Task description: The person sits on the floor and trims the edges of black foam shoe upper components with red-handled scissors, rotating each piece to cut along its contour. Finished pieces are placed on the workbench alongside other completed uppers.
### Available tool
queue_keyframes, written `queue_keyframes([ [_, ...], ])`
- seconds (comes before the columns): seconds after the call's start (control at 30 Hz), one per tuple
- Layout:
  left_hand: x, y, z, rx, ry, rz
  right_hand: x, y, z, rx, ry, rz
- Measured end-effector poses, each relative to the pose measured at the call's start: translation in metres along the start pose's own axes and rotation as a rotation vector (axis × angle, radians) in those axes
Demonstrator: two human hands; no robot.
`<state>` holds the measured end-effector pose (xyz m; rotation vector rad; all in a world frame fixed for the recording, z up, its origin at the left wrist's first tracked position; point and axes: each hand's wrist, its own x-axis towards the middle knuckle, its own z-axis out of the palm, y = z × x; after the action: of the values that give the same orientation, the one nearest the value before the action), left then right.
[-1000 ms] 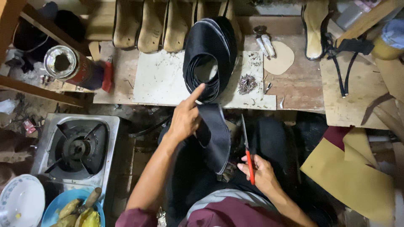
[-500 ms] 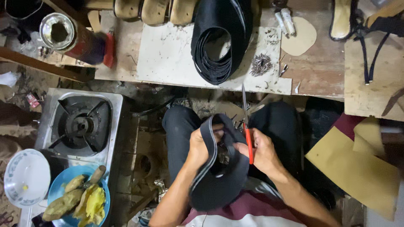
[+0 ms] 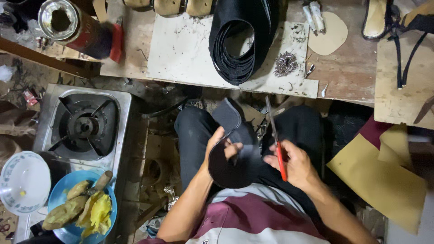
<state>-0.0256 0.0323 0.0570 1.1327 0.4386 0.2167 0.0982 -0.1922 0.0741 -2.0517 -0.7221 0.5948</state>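
Scissors [image 3: 275,140] are resting clamped in the right hand [image 3: 294,165], blades pointing away; left hand [image 3: 221,149] is gripping the dark sole piece [image 3: 235,153] over the lap; steadying it near the cut seems wise

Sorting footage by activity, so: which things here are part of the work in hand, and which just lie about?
In hand:
left hand holding a dark sole-shaped rubber piece
right hand holding red-handled scissors

Lying about:
black rolled rubber sheet
pile of small nails
steel gas stove
blue plate of food
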Motion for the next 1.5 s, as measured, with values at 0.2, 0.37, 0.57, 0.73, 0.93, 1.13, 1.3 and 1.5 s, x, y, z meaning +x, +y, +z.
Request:
queue_keyframes([
  [0.2,0.009,-0.007,-0.015,0.352,0.189,0.143,-0.024,-0.029,-0.036,-0.333,-0.082,0.021],
  [0.37,0.015,-0.009,-0.02,0.014,0.01,0.071,-0.021,-0.051,-0.049,-0.445,0.005,-0.23],
  [0.57,0.014,-0.005,-0.022,-0.054,-0.025,0.036,-0.018,-0.063,-0.065,-0.716,-0.058,-0.328],
  [0.73,0.015,-0.002,-0.027,-0.038,-0.012,0.0,-0.015,-0.067,-0.071,-0.67,-0.017,-0.38],
  [0.93,0.014,0.017,-0.026,0.197,-0.035,-0.069,-0.007,-0.069,-0.081,-0.727,0.0,-0.374],
  [1.13,0.014,0.026,-0.023,0.192,-0.056,-0.103,-0.008,-0.069,-0.085,-0.778,-0.036,-0.371],
  [1.3,0.017,0.02,-0.025,-0.022,-0.213,-0.051,-0.007,-0.065,-0.089,-0.826,-0.069,-0.407],
  [1.5,0.014,0.019,-0.013,-0.417,-0.225,-0.156,-0.005,-0.063,-0.097,-0.825,-0.079,-0.547],
])
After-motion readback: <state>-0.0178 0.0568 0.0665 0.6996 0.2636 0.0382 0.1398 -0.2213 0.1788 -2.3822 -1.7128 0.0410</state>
